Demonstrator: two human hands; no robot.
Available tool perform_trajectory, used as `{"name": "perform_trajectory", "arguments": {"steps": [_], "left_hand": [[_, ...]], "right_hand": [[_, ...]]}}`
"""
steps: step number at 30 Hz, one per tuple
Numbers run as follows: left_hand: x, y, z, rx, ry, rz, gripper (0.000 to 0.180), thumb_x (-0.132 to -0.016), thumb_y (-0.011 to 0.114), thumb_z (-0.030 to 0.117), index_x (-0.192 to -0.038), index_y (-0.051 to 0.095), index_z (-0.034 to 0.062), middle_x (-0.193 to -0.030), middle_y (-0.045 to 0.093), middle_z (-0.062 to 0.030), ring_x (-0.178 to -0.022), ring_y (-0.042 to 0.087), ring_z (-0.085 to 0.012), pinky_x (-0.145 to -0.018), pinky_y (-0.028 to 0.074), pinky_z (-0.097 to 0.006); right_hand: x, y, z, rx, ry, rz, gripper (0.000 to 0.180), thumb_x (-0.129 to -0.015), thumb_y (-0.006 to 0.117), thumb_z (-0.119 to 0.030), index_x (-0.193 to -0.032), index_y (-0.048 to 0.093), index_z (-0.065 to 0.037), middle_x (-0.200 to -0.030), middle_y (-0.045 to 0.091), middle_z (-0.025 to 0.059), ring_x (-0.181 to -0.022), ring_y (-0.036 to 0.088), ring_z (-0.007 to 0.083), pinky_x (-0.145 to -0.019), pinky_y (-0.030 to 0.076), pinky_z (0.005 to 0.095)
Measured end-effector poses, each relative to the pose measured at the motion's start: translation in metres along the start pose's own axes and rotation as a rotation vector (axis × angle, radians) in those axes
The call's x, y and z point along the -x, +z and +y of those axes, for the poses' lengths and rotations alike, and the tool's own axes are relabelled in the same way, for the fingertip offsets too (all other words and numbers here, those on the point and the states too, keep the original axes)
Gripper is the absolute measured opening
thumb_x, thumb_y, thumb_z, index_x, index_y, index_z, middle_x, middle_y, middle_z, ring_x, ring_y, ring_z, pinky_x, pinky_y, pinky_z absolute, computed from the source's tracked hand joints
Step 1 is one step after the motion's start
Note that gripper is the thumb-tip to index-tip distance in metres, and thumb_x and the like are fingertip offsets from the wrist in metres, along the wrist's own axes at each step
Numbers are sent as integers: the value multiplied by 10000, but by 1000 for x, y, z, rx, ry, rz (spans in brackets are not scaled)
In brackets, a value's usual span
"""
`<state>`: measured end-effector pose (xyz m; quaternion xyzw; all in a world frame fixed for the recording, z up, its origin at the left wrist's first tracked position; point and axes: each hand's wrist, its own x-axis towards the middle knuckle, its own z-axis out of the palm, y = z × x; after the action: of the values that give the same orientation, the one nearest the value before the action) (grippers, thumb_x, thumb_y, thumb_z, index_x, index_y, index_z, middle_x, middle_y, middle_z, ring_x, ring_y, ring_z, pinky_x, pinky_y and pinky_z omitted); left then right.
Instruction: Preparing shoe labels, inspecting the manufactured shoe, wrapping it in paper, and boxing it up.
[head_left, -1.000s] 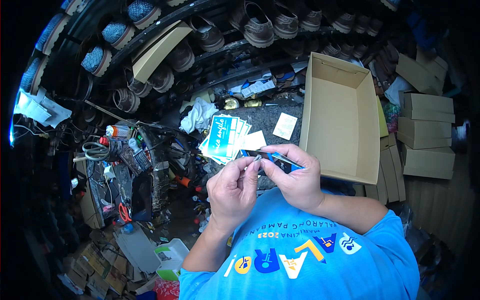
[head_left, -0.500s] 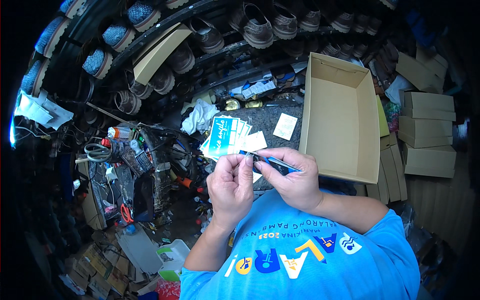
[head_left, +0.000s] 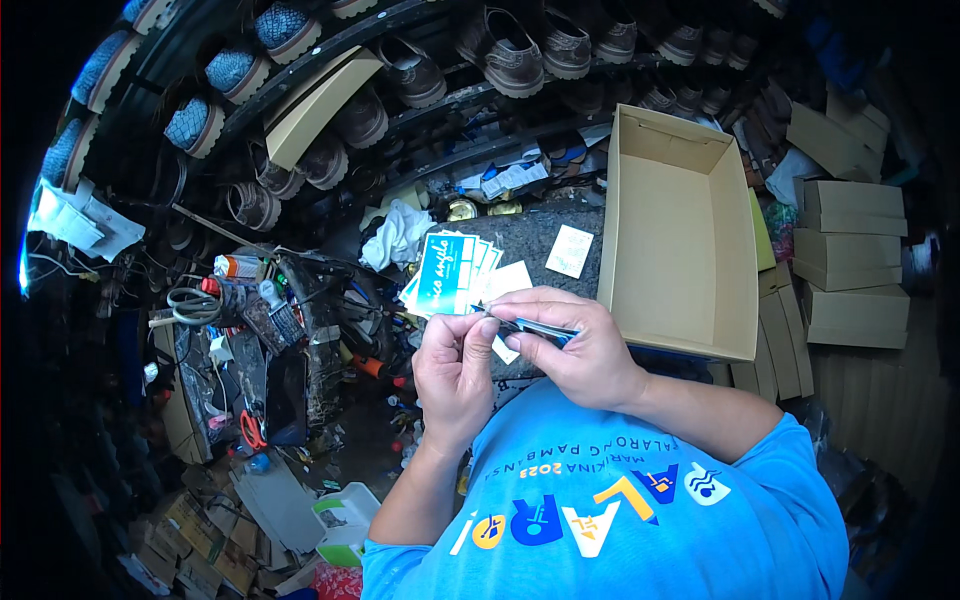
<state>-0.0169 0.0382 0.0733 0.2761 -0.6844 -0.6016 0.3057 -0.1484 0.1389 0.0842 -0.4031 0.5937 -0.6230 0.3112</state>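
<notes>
A fan of teal labels point(head_left: 452, 272) lies beside an open tan cardboard box point(head_left: 680, 230), closed boxes point(head_left: 850, 260) stacked right

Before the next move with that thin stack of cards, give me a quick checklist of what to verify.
1. Right hand grips the thin card stack: ok.
2. Left hand fingertips pinch the stack's end: ok.
3. Open cardboard box beside the hands, with nothing inside: ok.
4. Fanned teal cards lying on the dark mat, apart from the hands: ok.
5. Number of cards in the stack: cannot tell.
</notes>
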Motion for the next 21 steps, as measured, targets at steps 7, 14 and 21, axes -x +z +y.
{"name": "perform_trajectory", "arguments": {"steps": [7, 14, 21], "left_hand": [[5, -25, -13, 229, -302, -50, 169, -1030, 566, 194, -971, 545, 36, -700, 581, -5, -524, 435, -19, -453, 336, -179], [35, -60, -68, 68, -382, 172, 208, -1032, 565, 266, -953, 534, 76, -669, 475, 56, -506, 362, -10, -423, 282, -187], [33, -59, -35, 259, -469, 160, 245, -1027, 566, 222, -1189, 500, 50, -835, 634, -42, -500, 366, -3, -425, 283, -175]], "right_hand": [[-4, 1, 11, 305, -69, -39, 531, -801, 603, 112, -1326, 535, 68, -1350, 457, 162, -1108, 604, 292, -971, 485, 364], [-4, 20, 39, 780, -304, -205, 495, -797, 552, 62, -1288, 517, 109, -1390, 438, 160, -1002, 574, 336, -906, 503, 431], [9, 22, 48, 702, -70, -434, 506, -861, 585, -12, -1363, 520, 2, -1425, 405, 179, -1080, 588, 305, -937, 523, 396]]}}
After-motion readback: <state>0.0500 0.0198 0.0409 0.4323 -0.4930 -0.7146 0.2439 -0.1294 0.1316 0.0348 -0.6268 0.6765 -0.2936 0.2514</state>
